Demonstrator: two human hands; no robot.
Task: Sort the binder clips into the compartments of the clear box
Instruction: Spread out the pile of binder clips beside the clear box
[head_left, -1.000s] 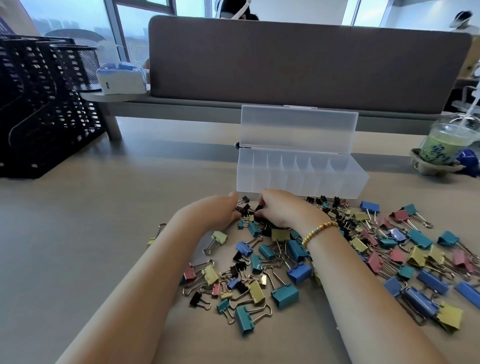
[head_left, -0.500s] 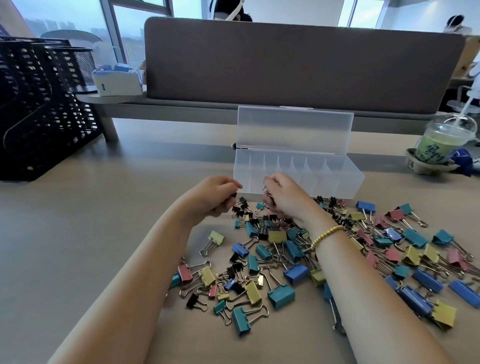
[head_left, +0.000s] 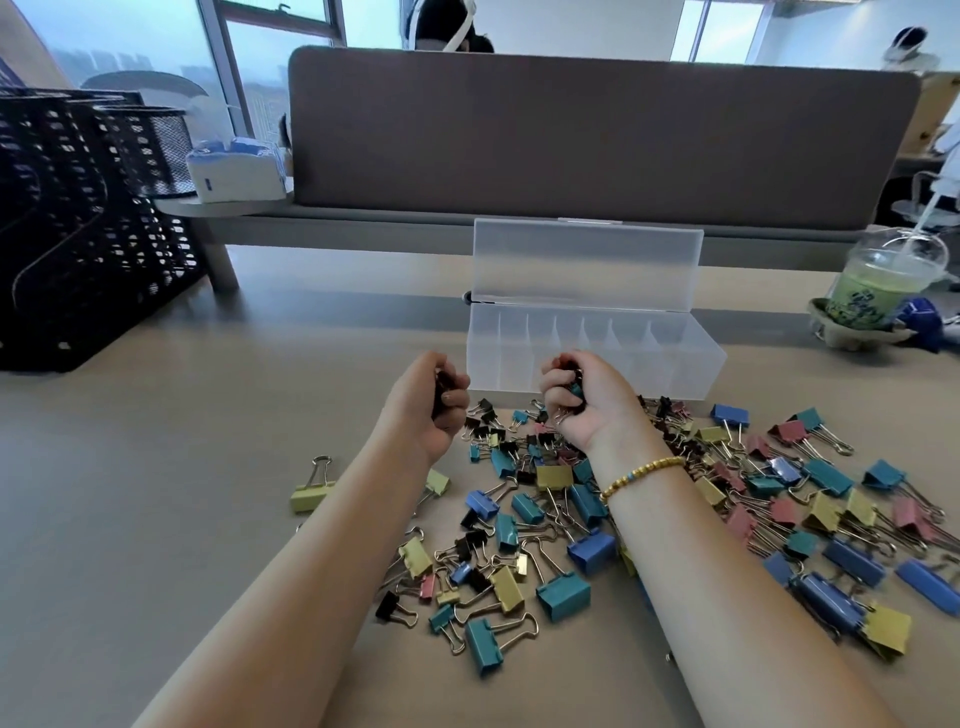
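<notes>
From the head view, my left hand is curled into a fist round a few small black clips, raised just off the worktop at about eleven o'clock from the heap. My right hand is closed the same way on a small bunch — black ones and at least one teal showing between the fingers — right in front of the near wall of the clear box.

The box stands at twelve o'clock with its lid up, and as far as I can see through the frosted plastic every compartment holds nothing yet. So I judge the sorting as barely begun: two handfuls gathered, none dropped in.

What is left is nearly all of it — the binder clips lie spread from six o'clock round to three, blue, teal, yellow, pink and black, large and small mixed, with one yellow clip apart at nine o'clock
</notes>
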